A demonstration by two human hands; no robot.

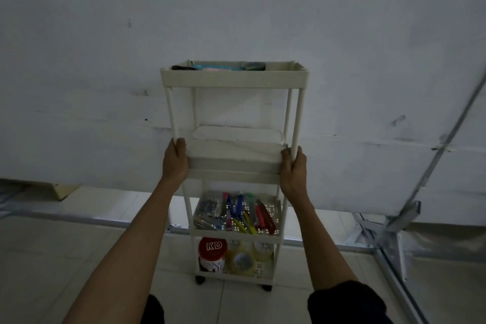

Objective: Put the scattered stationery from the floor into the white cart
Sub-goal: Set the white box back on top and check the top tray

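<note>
White cart (pixel 234 79), pens (pixel 244 212) stowed below, clasped on both sides by our left grip (pixel 175 160) and right grip (pixel 294 168); stowing looks finished, release likely next.

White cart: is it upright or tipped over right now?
Upright. The white cart stands on its casters, shelves level; left hand and right hand grip its front posts.

White cart (pixel 234 81): surfaces
We list it as matt plastic, lower shelves perforated; floor tiles (pixel 65 258) smooth, faintly glossy; wall (pixel 105 34) matt, scuffed; rail (pixel 445 139) dull metal.
</note>
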